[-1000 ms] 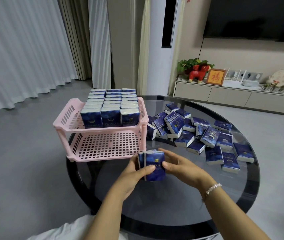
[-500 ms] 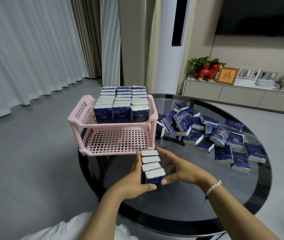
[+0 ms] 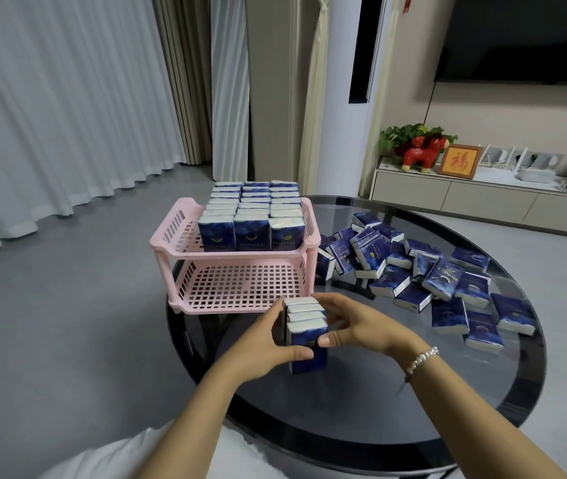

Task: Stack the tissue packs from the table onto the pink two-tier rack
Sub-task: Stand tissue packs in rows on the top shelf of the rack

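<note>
A row of several blue tissue packs (image 3: 306, 326) stands upright on the dark glass table, just in front of the pink two-tier rack (image 3: 237, 252). My left hand (image 3: 268, 344) presses the row from the left and my right hand (image 3: 354, 323) from the right, both gripping it. The rack's upper tier is filled with upright blue packs (image 3: 252, 216) in three rows. Its lower tier (image 3: 240, 288) holds nothing. A loose pile of blue packs (image 3: 423, 274) lies on the table to the right of the rack.
The round glass table (image 3: 482, 392) ends close to my body at the front. The rack stands at its left edge, partly over the grey floor. A low TV cabinet (image 3: 482, 195) with ornaments runs along the back right wall.
The packs in my hands went from held flat-faced toward me to standing upright in a row on the table. Both hands kept their grip. The view shifted left and closer.
</note>
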The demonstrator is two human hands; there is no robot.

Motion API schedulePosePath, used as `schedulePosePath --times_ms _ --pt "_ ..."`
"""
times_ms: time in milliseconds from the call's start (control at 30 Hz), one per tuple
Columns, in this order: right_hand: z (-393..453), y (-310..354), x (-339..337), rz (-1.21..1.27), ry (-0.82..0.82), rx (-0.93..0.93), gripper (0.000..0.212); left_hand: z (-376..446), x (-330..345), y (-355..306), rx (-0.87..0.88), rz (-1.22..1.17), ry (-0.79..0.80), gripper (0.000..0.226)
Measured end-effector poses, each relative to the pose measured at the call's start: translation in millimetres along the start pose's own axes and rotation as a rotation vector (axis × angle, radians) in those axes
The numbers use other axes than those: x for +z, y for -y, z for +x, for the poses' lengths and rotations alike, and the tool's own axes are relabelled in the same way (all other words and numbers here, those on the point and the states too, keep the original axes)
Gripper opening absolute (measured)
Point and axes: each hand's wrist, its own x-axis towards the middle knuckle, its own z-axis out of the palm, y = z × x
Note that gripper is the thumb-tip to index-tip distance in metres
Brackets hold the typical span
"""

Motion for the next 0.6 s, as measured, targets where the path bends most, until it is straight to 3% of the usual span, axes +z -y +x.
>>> schedulePosePath --times_ms 133,300,533,600 --pt "-6.6 35.1 -0.3 0.006 -0.008 -0.047 0.073 -11.7 -24.2 -19.0 0.033 -0.009 -0.014 0.069" --pt "-17.1 97.0 5.7 0.018 0.013 -0.136 0.047 -35.3 -58.0 -51.3 0.088 -0.019 -0.061 0.051" --pt "-2.4 159.3 11.8 0.038 0.024 -0.221 0.034 -47.6 -114.2 -72.4 0.186 -0.026 -0.141 0.097" --pt "12.5 172.1 13.5 0.008 -0.011 -0.229 0.049 -48.9 -130.7 -81.2 0.183 -0.025 -0.152 0.092"
